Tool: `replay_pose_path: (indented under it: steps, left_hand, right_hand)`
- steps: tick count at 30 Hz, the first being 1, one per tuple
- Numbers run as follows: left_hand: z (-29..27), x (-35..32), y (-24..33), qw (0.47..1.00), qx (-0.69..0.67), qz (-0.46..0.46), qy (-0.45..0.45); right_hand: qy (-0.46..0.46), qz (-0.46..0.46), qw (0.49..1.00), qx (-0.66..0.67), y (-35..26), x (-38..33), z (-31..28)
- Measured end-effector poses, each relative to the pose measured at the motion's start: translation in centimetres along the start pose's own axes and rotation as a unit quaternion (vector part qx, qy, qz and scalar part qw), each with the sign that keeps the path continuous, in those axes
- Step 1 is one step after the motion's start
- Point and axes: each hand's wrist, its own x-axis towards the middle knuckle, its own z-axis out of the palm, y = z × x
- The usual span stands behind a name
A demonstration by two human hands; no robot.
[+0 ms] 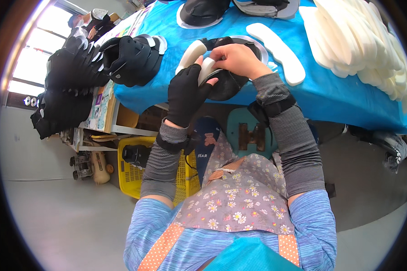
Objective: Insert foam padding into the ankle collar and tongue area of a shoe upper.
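At the near edge of the blue-covered table, both my hands are closed on a black shoe upper (226, 86) with a pale rim. My left hand (185, 95), in a black glove with bare fingertips, grips its near left side, the thumb by the opening. My bare right hand (240, 59) reaches over from the right, fingers pinching at the opening beside a white foam piece (206, 70). Another white foam end (191, 56) shows just left; whether the two join is hidden. A whole white foam insole (278, 52) lies flat right of my right hand.
White foam insoles (348, 36) are piled at the right. Stacked black shoe uppers (131, 58) stand at the left, with a larger pile (70, 74) beyond. More black uppers (203, 11) lie at the back. Below the table are a yellow crate (130, 174) and a teal stool (233, 128).
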Motion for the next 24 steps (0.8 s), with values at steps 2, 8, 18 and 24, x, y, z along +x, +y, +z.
replay_pose_path:
  steps: [2, 8, 18, 24]
  left_hand:
    - [0.7, -0.1, -0.2, 1.000, 0.000, -0.022, -0.015]
    - [1.5, -0.2, -0.6, 0.998, -0.047, -0.032, 0.024]
    - [3.1, -0.2, -2.4, 0.996, -0.086, -0.034, 0.005]
    - [4.2, -1.1, -4.1, 0.997, 0.078, -0.011, 0.012]
  right_hand:
    - [0.001, -0.003, 1.000, 0.012, 0.2, -0.2, 0.1]
    - [-0.023, -0.022, 0.996, 0.086, 0.5, -0.4, -0.3]
    - [0.114, -0.090, 0.981, 0.126, 2.9, -2.5, 0.4]
    - [0.171, 0.009, 0.950, 0.260, 0.5, -13.3, -3.3]
